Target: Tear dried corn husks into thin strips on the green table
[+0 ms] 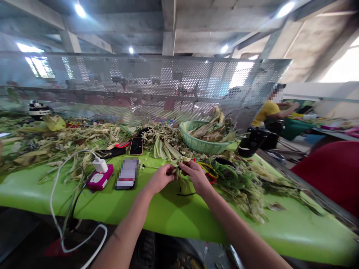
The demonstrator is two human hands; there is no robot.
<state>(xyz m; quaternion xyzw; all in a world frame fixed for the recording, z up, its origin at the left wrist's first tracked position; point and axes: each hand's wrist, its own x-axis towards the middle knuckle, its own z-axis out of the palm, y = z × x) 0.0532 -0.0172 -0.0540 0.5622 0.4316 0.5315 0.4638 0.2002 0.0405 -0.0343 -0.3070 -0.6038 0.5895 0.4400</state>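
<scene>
My left hand (162, 177) and my right hand (194, 175) meet over the green-covered table (168, 213), near its middle. Between them is a small bunch of pale corn husk strips (177, 172), pinched by the fingers of both hands. Its exact shape is partly hidden behind the fingertips. A short dark strip (185, 194) lies on the table just below. Beyond my hands, wider pale husks (166, 148) fan out toward me. Close to my right hand sit a yellow and red loop of cord or handles (209, 170) and a heap of greenish shredded husk (238, 183).
A green plastic basket (206, 145) holds dry husks. Two phones, one dark (136, 146) and one lit (126, 173), lie left of my hands, beside a magenta power box (100, 177) with a white cable. A perforated metal screen (140, 89) stands behind. A person in yellow (266, 112) sits far right.
</scene>
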